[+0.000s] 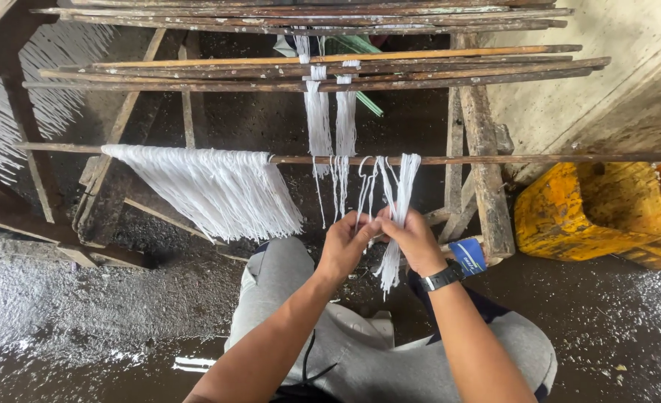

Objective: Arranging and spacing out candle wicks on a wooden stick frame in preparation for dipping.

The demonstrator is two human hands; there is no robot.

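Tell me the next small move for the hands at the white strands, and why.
Probably slide the bunch of white strands leftward along the horizontal stick toward the spread curtain of strands. Both the left hand and right hand pinch it, and it hangs clumped, apart from the even row.

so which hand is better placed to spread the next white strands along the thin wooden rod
Probably the right hand: it already grips the loose bundle of white strands hanging from the thin wooden rod. The left hand only pinches thinner strands beside it.
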